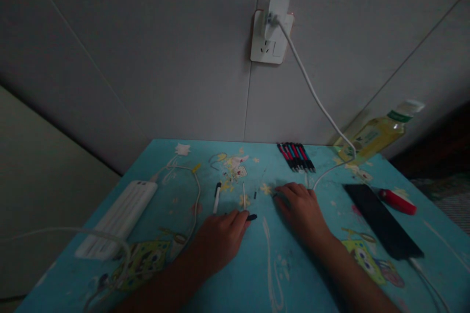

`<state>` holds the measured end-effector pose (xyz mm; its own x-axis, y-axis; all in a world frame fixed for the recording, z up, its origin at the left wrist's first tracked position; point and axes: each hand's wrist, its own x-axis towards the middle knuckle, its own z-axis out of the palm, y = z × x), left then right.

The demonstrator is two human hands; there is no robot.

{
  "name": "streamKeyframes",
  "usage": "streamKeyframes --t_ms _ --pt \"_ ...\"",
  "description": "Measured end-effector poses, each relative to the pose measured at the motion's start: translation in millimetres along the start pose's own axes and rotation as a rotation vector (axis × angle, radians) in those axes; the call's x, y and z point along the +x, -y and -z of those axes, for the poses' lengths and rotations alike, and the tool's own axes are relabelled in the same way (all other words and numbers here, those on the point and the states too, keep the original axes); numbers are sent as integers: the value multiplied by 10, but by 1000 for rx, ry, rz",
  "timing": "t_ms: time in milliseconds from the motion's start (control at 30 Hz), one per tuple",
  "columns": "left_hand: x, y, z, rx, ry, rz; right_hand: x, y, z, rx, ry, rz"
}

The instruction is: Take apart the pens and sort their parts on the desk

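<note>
In the head view my left hand (223,237) is closed around a black pen part (251,217), whose dark end pokes out past the fingers on the right. Just beyond that hand lie a white pen barrel with a black end (217,198) and a thin pale rod like a pen refill (244,195). A tiny black piece (255,195) rests between the two hands. My right hand (299,208) is low over the table, thumb and forefinger curled around a small dark piece (274,195) too small to name.
A row of pens (295,156) lies at the back by the wall. On the left is a white power bank (117,220) with cables. At right are a black phone (382,220), a red object (397,201) and a tilted yellow bottle (378,134). A charger cable (312,90) hangs from the socket.
</note>
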<state>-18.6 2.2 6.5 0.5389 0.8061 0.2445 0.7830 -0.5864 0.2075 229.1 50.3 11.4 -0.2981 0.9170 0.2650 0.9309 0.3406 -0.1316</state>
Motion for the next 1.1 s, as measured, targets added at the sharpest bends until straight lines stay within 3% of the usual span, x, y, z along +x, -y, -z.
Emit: streamKeyframes --t_ms 233,667,800,867,967,1100 --pt "-9 -3 -15 4 2 2 16 -75 -87 24 -8 -2" --pt "-5 -7 -16 31 -11 23 14 -74 -16 127 -21 -13" --pt "-4 -15 -11 8 -20 33 -37 119 146 403 -110 58" --pt "-5 -21 -13 -14 -18 27 -89 291 212 531 -65 162" --pt "-3 -19 -25 -40 13 -8 -163 508 243 577 44 252" --pt "14 -2 -28 -89 4 -42 -185 565 188 562 89 213"
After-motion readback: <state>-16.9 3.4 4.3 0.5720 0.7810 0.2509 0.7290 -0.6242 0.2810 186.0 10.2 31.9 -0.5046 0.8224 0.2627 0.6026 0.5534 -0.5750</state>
